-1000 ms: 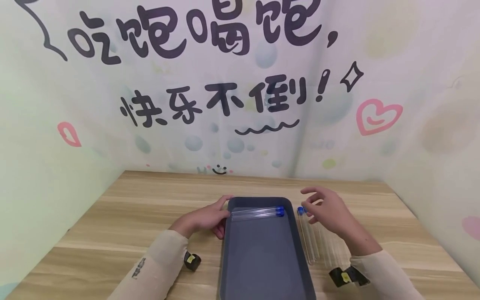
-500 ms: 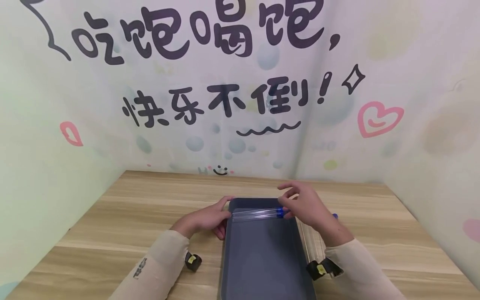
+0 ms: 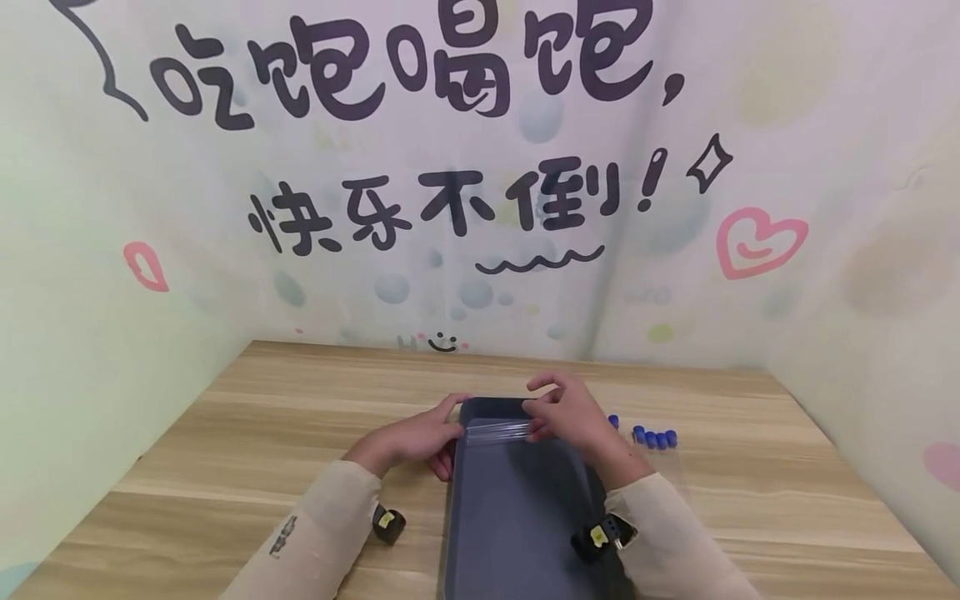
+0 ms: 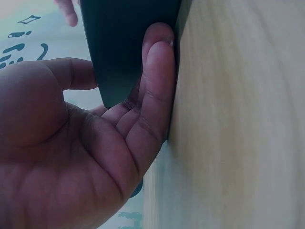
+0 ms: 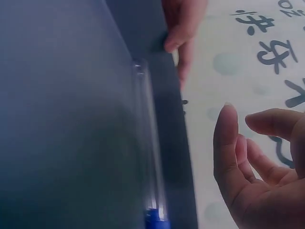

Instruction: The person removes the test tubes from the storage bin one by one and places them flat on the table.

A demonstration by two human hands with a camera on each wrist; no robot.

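My left hand [image 3: 408, 437] grips the far left edge of a dark grey tray [image 3: 510, 517]. In the left wrist view its thumb is at the rim and its fingers lie against the tray's outer side. Clear tubes [image 3: 495, 432] with blue caps [image 5: 156, 220] lie crosswise inside the tray, along its far wall. Over the tray's far right part hovers my right hand [image 3: 570, 417], which hides the capped ends in the head view. Its thumb and index fingertip are apart, with nothing between them in the right wrist view.
Several more blue-capped tubes [image 3: 656, 439] lie on the wooden table [image 3: 787, 483] to the right of the tray, partly behind my right forearm. A printed cloth backdrop [image 3: 450, 283] rises behind the table.
My right hand has moved left from above the tubes beside the tray to over the tray's far end. The left hand keeps its place on the tray.
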